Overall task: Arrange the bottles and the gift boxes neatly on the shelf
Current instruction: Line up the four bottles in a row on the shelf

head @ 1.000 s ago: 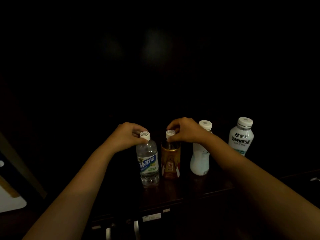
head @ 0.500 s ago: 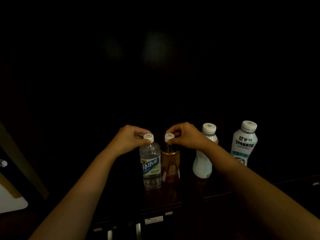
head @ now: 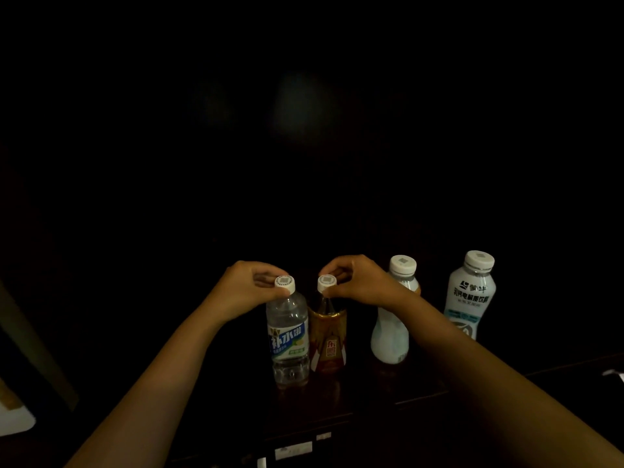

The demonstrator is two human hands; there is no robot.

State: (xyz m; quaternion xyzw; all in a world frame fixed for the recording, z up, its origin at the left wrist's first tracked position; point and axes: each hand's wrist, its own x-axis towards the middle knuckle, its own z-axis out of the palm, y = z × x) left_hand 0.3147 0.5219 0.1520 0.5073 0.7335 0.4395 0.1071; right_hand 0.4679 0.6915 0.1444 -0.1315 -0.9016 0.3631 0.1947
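- Reaching forward, the left hand pinches the white cap of a clear water bottle with a blue label.
- The right hand pinches the cap of an amber tea bottle, just beside the water bottle.
- Two white drink bottles stand upright further right.
- All four stand on a dark wooden shelf; the surroundings are nearly black.

- Clear plastic water bottle and amber tea bottle: touching, no passage between.
- Milky white waisted bottle and white labelled drink bottle: well apart, open gap.
- Dark wooden shelf left of the row: unobstructed.
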